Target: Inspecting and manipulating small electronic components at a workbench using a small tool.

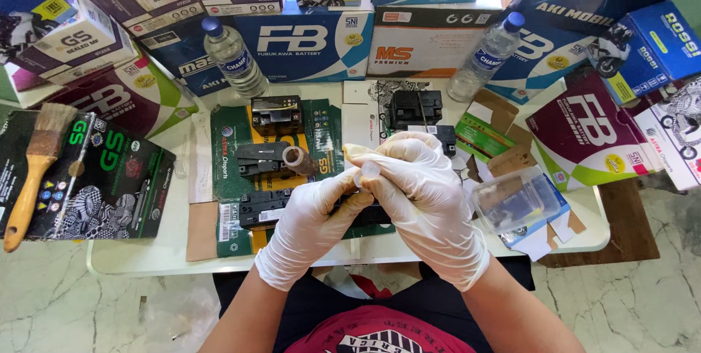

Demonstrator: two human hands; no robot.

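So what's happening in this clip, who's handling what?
A person in white disposable gloves holds both hands together above a white table. The left hand pinches at the right hand, tugging its glove into place near the fingers. Below lie small black motorcycle batteries on flattened green cardboard. Two clear plastic water bottles and a wooden-handled paintbrush sit nearby, untouched.

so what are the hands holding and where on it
The left hand pinches the glove cuff of the right hand; nothing else is held.
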